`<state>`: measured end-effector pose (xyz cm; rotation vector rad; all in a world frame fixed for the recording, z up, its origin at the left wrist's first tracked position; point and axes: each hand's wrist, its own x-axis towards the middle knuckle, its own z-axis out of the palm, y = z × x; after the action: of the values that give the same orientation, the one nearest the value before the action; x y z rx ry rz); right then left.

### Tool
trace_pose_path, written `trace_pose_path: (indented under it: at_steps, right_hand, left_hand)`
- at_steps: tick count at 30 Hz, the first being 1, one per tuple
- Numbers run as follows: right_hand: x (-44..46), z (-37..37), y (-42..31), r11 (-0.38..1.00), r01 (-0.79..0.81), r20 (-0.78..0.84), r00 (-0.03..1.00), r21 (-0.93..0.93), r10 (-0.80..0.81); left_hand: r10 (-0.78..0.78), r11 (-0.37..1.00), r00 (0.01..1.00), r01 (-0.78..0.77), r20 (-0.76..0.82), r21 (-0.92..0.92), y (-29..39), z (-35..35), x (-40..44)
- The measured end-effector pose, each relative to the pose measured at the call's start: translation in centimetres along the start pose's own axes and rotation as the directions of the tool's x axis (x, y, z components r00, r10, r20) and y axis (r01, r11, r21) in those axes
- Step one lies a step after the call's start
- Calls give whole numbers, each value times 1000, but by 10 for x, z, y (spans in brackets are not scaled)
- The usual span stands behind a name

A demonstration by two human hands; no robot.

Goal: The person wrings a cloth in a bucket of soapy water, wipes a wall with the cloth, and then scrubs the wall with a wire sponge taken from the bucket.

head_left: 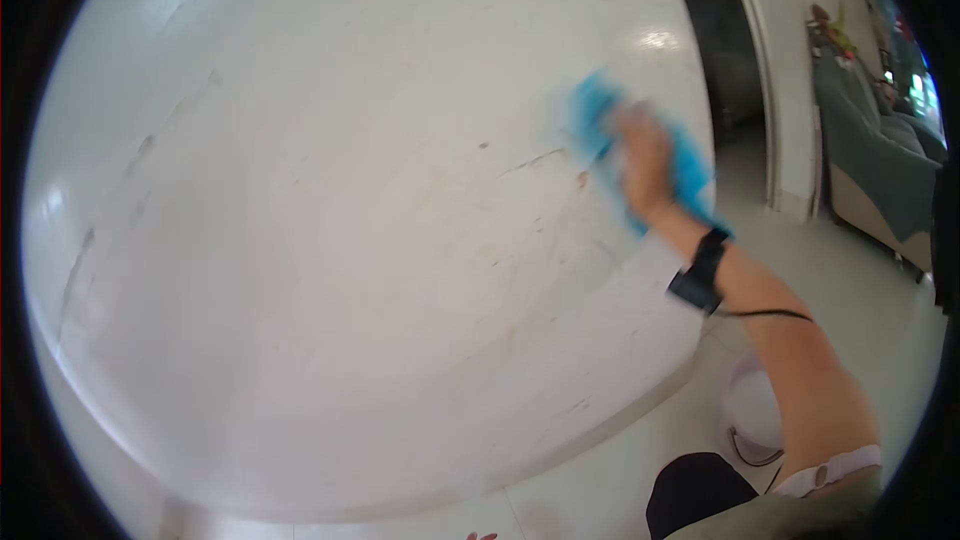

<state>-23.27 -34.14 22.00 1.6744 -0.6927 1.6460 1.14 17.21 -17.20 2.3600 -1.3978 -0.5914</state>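
A blue cloth (688, 165), blurred by motion, lies against the white, marked wall surface (350, 190) near its right edge. My right hand (645, 155) presses on the cloth, fingers wrapped into it, with a black band and a small device on the wrist. Dark scratches and a brownish spot show on the surface just left of the cloth. Only some fingertips of my left hand (482, 537) appear at the bottom edge, away from the surface; what they hold, if anything, is out of frame.
A pale bucket (752, 405) with a handle stands on the tiled floor at the lower right, beside my dark-clothed knee (700, 495). A doorway (735, 60) opens right of the wall. Farther right is a grey sofa (870, 140).
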Motion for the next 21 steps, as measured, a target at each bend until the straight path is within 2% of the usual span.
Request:
trace_pose_path:
  at_steps: [1,2,3,4,5,6,7,8,10,11,12,13,15,17,18,19,21]
  right_hand:
    - [11,17,27,978,-167,-138,979,-123,149]
    - [27,28,49,926,-341,-240,924,-161,299]
    - [37,27,66,911,-401,-349,870,-93,347]
    - [40,39,75,832,-543,-346,807,-116,478]
    - [63,47,77,728,-668,-332,729,-156,598]
    - [78,47,70,722,-679,-288,724,-135,627]
    - [88,48,61,711,-693,-238,715,-120,657]
    - [95,53,45,775,-629,-242,763,-67,599]
    - [109,55,-12,914,-404,-302,875,-28,378]
    - [112,52,-54,969,-239,-348,915,-56,206]
    - [116,54,-81,997,10,-326,945,82,18]
    - [102,57,-118,990,-2,-303,952,140,45]
    - [61,31,-180,972,211,-140,971,101,-196]
    - [23,2,-231,918,335,114,924,215,-364]
    - [-10,-7,-232,866,379,179,875,325,-450]
    - [-44,-11,-229,804,408,229,813,432,-536]
    - [-111,-16,-212,662,544,281,623,515,-730]
  left_hand:
    - [-29,1000,999,29,26,-1,5,-10,-3]
    - [-52,999,997,52,51,-7,12,-18,-3]
    - [-76,997,995,78,67,-20,8,-14,-8]
    - [-117,992,992,120,53,-44,5,-10,-12]
    - [-89,994,992,94,90,-51,15,-19,-3]
    - [-61,996,991,69,120,-58,16,-20,-1]
    - [-39,999,989,35,139,28,17,-19,1]
    - [-21,994,986,3,163,113,16,-14,7]
    - [36,999,982,-34,184,-12,5,-2,9]
    - [41,999,985,-42,169,2,3,5,12]
    - [49,998,987,-53,156,21,10,5,14]
    - [15,1000,981,-18,193,17,17,4,15]
    - [-23,1000,972,19,235,17,27,6,24]
    - [-55,998,970,55,237,6,26,0,22]
    - [-75,997,963,66,260,41,36,-1,24]
    - [-92,994,954,72,287,80,44,-6,24]
    - [-128,990,951,108,283,86,50,-12,21]
